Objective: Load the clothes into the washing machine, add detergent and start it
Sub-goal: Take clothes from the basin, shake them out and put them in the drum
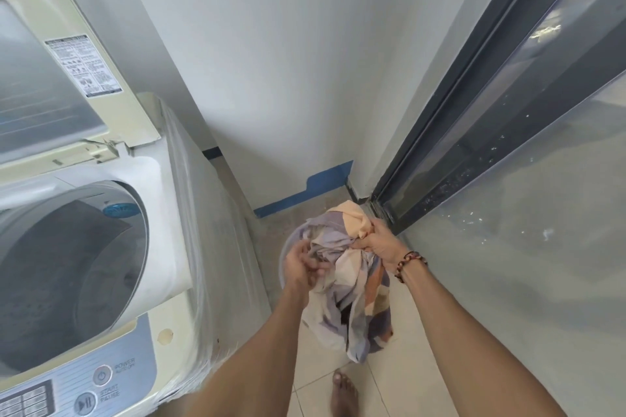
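Right hand point(376, 242) grasping patterned cloth point(352, 294) over basin point(288, 249); left hand point(303, 266) blurred, grip state unclear; washing machine point(101, 247) lid raised, left

Single head-worn view, aimed steeply down and forward over both forearms; left hand point(303, 266) and right hand point(379, 242) near centre, at arm's length below.

Basin point(288, 249) mostly hidden under cloth point(352, 284), left hand point(303, 264) motion-blurred, washing machine point(101, 247) cropped left.
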